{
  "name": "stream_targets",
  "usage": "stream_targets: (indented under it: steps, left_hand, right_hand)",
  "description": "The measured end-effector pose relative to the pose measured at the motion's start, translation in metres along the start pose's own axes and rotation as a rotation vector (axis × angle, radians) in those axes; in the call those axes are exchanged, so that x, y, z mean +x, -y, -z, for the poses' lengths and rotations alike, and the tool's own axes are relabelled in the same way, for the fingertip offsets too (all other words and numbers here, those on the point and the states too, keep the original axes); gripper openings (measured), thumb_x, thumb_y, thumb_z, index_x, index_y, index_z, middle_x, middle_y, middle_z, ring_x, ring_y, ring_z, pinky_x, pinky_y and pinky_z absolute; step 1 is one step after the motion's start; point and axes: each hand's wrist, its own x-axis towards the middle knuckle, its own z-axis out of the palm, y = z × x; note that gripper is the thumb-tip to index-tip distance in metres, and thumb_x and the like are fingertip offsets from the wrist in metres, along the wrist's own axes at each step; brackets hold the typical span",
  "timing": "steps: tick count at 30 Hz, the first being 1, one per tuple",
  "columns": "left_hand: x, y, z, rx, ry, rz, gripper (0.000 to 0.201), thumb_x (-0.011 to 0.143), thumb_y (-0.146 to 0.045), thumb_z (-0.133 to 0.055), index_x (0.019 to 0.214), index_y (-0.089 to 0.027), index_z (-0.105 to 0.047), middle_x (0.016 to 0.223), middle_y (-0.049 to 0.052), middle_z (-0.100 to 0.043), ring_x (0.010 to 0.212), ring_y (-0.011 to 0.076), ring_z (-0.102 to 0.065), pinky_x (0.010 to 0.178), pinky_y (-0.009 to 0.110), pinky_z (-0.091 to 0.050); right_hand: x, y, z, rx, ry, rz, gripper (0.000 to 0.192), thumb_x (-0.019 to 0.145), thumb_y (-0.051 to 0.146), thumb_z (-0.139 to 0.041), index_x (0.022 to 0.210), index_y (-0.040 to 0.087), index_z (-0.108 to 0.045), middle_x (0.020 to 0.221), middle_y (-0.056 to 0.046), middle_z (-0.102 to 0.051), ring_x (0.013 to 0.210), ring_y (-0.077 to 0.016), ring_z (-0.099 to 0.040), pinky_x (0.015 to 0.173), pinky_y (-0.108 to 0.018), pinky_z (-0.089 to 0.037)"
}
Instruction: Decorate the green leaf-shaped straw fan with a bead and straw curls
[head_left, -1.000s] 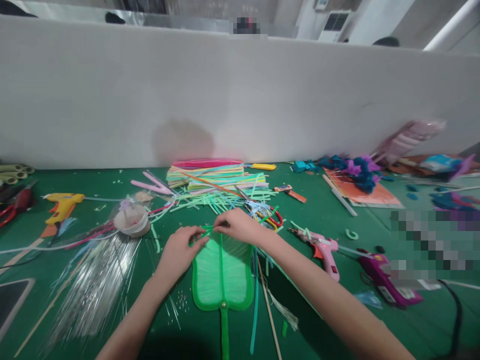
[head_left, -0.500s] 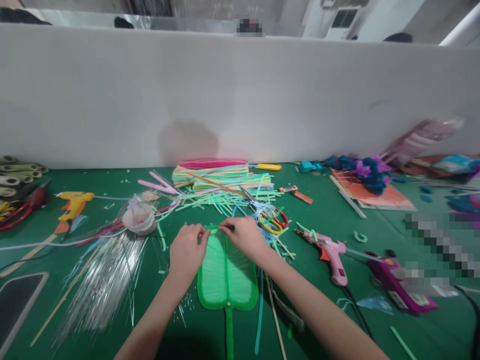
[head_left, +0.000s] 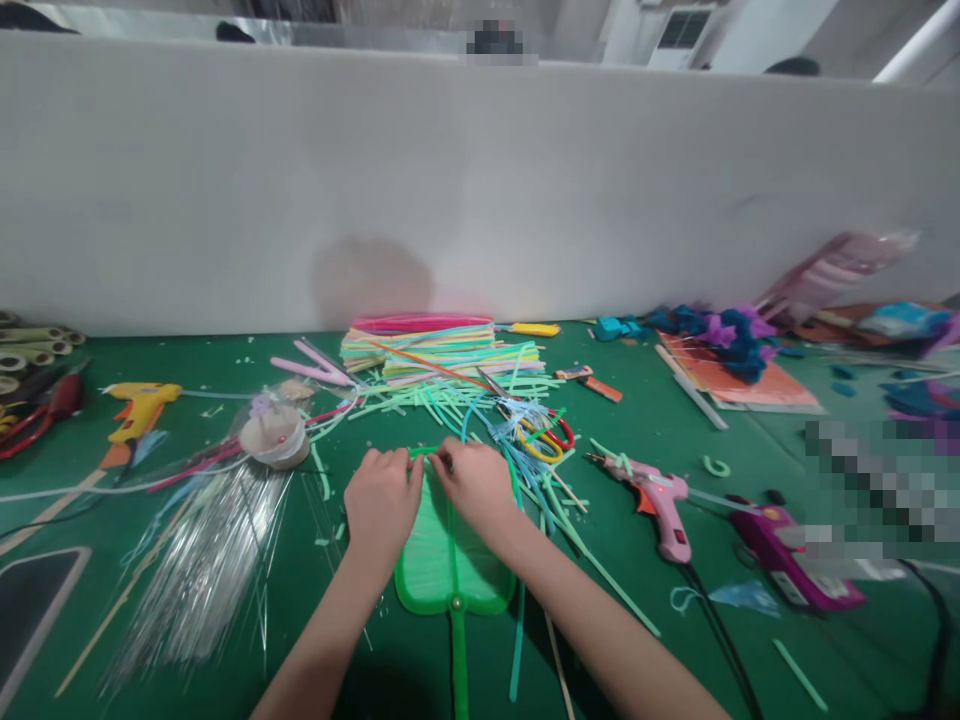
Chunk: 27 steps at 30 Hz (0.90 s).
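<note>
Both bare forearms come up from the bottom edge and converge toward centre frame. Left hand [head_left: 384, 503] palm down, back of hand to the camera, fingers curled forward and bunched at the tips, thumb tucked toward the right hand. Right hand [head_left: 474, 484] also palm down, knuckles raised, fingers bent with tips pinched together at its upper left. The two sets of fingertips sit just beside each other, near touching; whether anything is pinched between them cannot be told. Left forearm runs up from lower left at a steep angle, wrist straight. Right forearm enters from lower right, longer in view, wrist slightly bent inward.
</note>
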Motion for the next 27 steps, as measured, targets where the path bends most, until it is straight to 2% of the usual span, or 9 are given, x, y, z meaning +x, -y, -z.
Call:
stream_targets:
  steps: [4,8,11,14,16,20,23,27]
  left_hand:
    - [0.002,-0.006,-0.007,-0.011,0.003,0.053,0.03,0.094,-0.032,-0.046,0.071,-0.019,-0.062,0.07,0.009,-0.065,0.079,0.0263,-0.057,0.061,0.032,-0.035]
    - [0.0,-0.003,-0.001,-0.122,0.042,0.032,0.031,0.094,-0.038,-0.05,0.073,-0.02,-0.066,0.067,0.005,-0.067,0.073,0.0219,-0.06,0.062,0.03,-0.04]
    - [-0.004,0.009,0.013,-0.225,0.085,-0.069,0.031,0.096,-0.041,-0.048,0.097,-0.019,-0.07,0.082,0.003,-0.072,0.082,0.0195,-0.062,0.074,0.029,-0.046]
    - [-0.006,0.029,0.025,-0.305,0.134,-0.191,0.032,0.096,-0.04,-0.048,0.116,-0.021,-0.066,0.099,0.003,-0.073,0.094,0.0181,-0.062,0.085,0.03,-0.048]
    - [-0.004,0.041,0.029,-0.38,0.192,-0.375,0.032,0.098,-0.034,-0.048,0.126,-0.024,-0.06,0.108,0.003,-0.071,0.099,0.0173,-0.061,0.088,0.03,-0.048]
    - [0.005,0.053,0.024,-0.265,0.211,-0.628,0.025,0.096,-0.029,-0.051,0.115,-0.027,-0.066,0.111,0.004,-0.069,0.1,0.0189,-0.06,0.087,0.033,-0.049]
    - [0.012,0.056,0.017,-0.134,0.193,-0.697,0.025,0.097,-0.025,-0.046,0.108,-0.025,-0.069,0.112,0.008,-0.068,0.1,0.0215,-0.061,0.084,0.036,-0.05]
    - [0.013,0.062,0.014,-0.038,0.108,-0.78,0.033,0.098,-0.018,-0.039,0.115,-0.022,-0.067,0.12,0.013,-0.063,0.109,0.0275,-0.058,0.088,0.044,-0.048]
  right_hand:
    - [0.001,0.001,-0.009,-0.05,-0.052,0.087,0.025,0.097,0.029,-0.049,0.086,0.018,-0.069,0.076,-0.01,-0.07,0.085,-0.0251,-0.058,0.077,-0.035,-0.037]
    - [0.007,-0.009,-0.013,-0.051,-0.082,0.154,0.023,0.096,0.021,-0.051,0.086,0.019,-0.071,0.084,-0.008,-0.071,0.083,-0.023,-0.053,0.083,-0.037,-0.034]
    - [0.011,-0.019,-0.011,-0.031,-0.082,0.191,0.019,0.094,0.02,-0.056,0.087,0.021,-0.073,0.083,-0.004,-0.071,0.081,-0.0212,-0.052,0.081,-0.034,-0.035]
    - [0.013,-0.025,-0.009,-0.018,-0.078,0.226,0.016,0.093,0.02,-0.059,0.088,0.022,-0.073,0.083,-0.002,-0.072,0.083,-0.0208,-0.051,0.08,-0.032,-0.036]
    - [0.014,-0.026,-0.009,-0.017,-0.072,0.254,0.015,0.093,0.021,-0.059,0.088,0.022,-0.073,0.083,-0.002,-0.072,0.084,-0.0209,-0.051,0.081,-0.031,-0.036]
    - [0.015,-0.022,-0.008,-0.022,-0.051,0.307,0.016,0.094,0.022,-0.058,0.088,0.019,-0.073,0.083,-0.005,-0.072,0.086,-0.0214,-0.051,0.084,-0.032,-0.036]
    - [0.015,-0.019,-0.006,-0.022,-0.033,0.325,0.015,0.093,0.02,-0.058,0.088,0.018,-0.072,0.083,-0.005,-0.071,0.085,-0.021,-0.051,0.082,-0.031,-0.036]
    - [0.016,-0.02,0.0,-0.017,0.0,0.336,0.011,0.09,0.016,-0.062,0.085,0.019,-0.071,0.083,-0.003,-0.071,0.084,-0.0203,-0.05,0.079,-0.031,-0.035]
